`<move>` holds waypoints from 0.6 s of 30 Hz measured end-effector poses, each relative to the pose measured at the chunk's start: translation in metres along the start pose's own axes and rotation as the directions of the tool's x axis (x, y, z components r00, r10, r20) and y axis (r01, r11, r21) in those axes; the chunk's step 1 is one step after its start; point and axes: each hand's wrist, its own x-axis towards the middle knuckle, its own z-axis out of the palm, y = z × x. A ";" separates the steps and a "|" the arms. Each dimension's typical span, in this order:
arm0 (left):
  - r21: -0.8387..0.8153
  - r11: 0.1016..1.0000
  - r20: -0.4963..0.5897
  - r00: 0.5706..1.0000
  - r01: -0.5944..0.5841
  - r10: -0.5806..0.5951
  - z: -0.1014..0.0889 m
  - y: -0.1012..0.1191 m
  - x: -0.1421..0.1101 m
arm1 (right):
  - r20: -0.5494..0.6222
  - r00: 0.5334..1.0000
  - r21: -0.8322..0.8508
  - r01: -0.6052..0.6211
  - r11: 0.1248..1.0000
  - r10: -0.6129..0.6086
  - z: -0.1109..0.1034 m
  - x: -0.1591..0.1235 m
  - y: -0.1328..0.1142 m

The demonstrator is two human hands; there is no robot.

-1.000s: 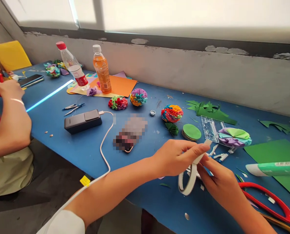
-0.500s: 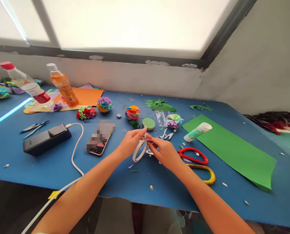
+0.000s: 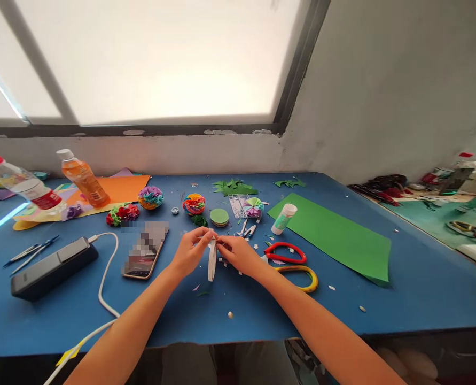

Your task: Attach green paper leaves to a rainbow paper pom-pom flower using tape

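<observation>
A thin white roll of tape (image 3: 212, 263) hangs upright above the blue table, seen almost edge-on. My left hand (image 3: 193, 250) pinches its top between thumb and fingers. Right beside it, my right hand (image 3: 240, 253) is closed with its fingertips at the same upper edge of the roll; the exact grip is partly hidden. Just beyond my hands lies a round green disc (image 3: 219, 217). Red-and-yellow-handled scissors (image 3: 289, 261) rest by my right wrist, their blades partly hidden. A glue stick (image 3: 284, 218) stands tilted further right.
Paper flower balls (image 3: 194, 204) sit behind my hands, near green paper scraps (image 3: 235, 187). At right lies a green sheet (image 3: 337, 235). A phone (image 3: 146, 251), black power bank (image 3: 55, 267) with white cable, compass (image 3: 31, 253) and bottles (image 3: 84, 179) occupy the left.
The view has swung to the right and tilted upward. The roll of tape has turned from showing its ring to nearly edge-on, with both hands staying at its top.
</observation>
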 end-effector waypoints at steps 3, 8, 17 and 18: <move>0.036 0.999 -0.012 1.000 -0.019 0.020 0.001 -0.001 -0.001 | 0.000 1.000 0.035 -0.018 0.999 0.018 0.001 0.001 0.003; 0.096 0.995 -0.037 0.999 -0.035 0.039 0.001 -0.002 -0.002 | -0.005 0.999 0.099 -0.053 0.994 0.053 0.005 0.001 0.006; 0.128 0.988 -0.021 0.996 -0.081 0.085 0.001 -0.004 -0.001 | 0.015 0.996 0.160 -0.090 0.983 0.089 0.005 0.002 0.006; 0.130 0.988 -0.018 0.996 -0.085 0.089 0.001 -0.004 -0.001 | 0.016 0.995 0.161 -0.095 0.982 0.094 0.005 0.002 0.007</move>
